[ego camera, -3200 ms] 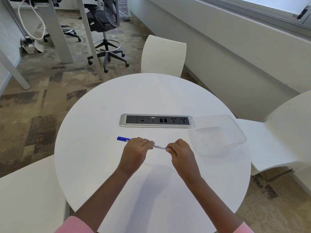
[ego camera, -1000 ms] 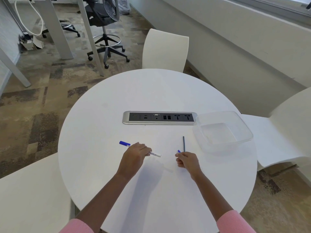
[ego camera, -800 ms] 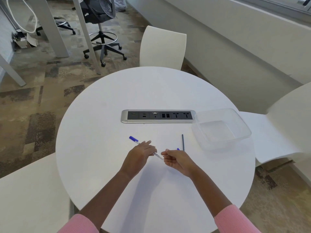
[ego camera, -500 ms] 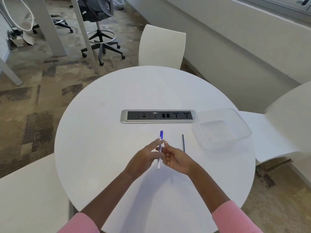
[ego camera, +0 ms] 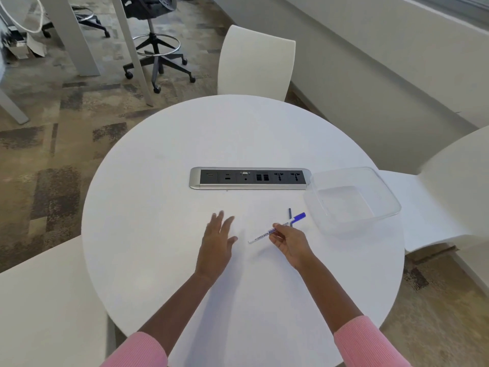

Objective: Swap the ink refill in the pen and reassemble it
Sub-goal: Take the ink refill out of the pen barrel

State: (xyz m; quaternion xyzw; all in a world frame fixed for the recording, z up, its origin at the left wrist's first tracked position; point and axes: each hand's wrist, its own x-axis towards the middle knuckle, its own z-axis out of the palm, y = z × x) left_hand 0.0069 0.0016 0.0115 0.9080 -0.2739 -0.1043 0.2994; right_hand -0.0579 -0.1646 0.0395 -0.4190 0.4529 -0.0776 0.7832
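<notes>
bright even daylight, soft shadows, wide-angle bowing

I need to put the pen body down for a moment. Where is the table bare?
Bare: the wide stretch left of the left hand, and beyond the socket strip. Crowded: between the right hand and the clear tub, where the refill lies.

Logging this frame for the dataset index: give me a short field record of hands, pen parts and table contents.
left hand: open, empty, above the table
right hand: pinching the pen body
pen body: white, blue cap pointing away toward the container
refill: thin dark rod lying on the round table, partly behind the pen
clear plastic container: empty, right of the socket panel
</notes>
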